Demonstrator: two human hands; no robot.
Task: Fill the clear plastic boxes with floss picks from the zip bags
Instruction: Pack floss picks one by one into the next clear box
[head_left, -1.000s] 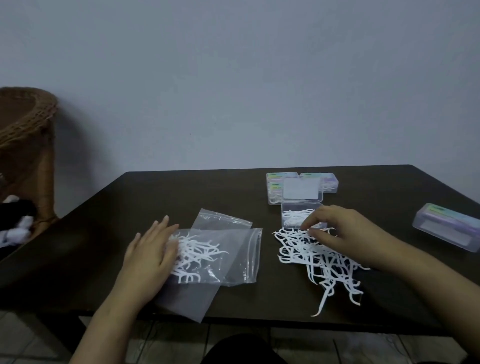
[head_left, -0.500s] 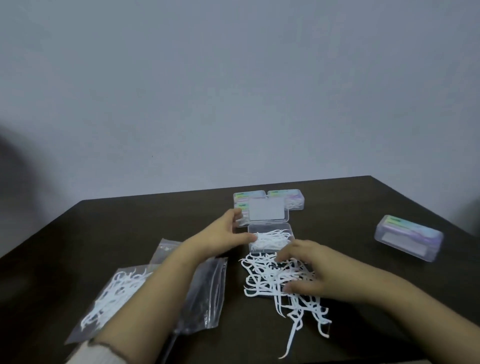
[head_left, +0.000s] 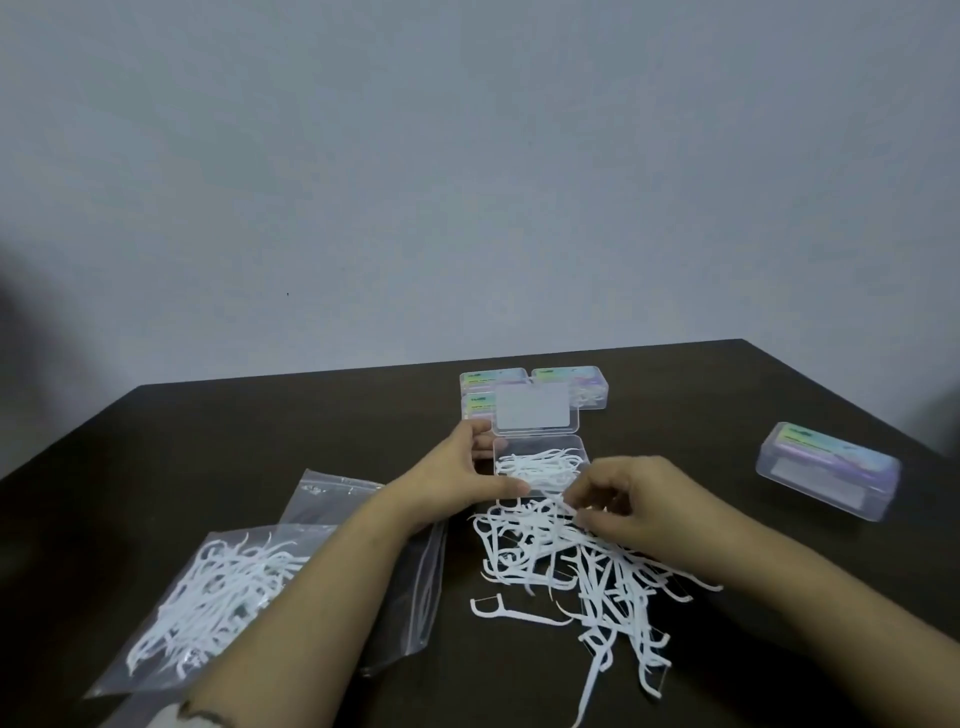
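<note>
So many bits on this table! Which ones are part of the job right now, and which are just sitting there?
In use:
- open clear box, steadied by the left hand
- loose floss picks, worked by the right hand
- zip bag of picks

Just lying about:
- closed box at right
- closed boxes behind the open lid
- emptier zip bag

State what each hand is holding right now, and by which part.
The left hand holds the open clear box by its left side wall. The right hand pinches floss picks at the top of the loose pile; exactly which part cannot be told.
</note>
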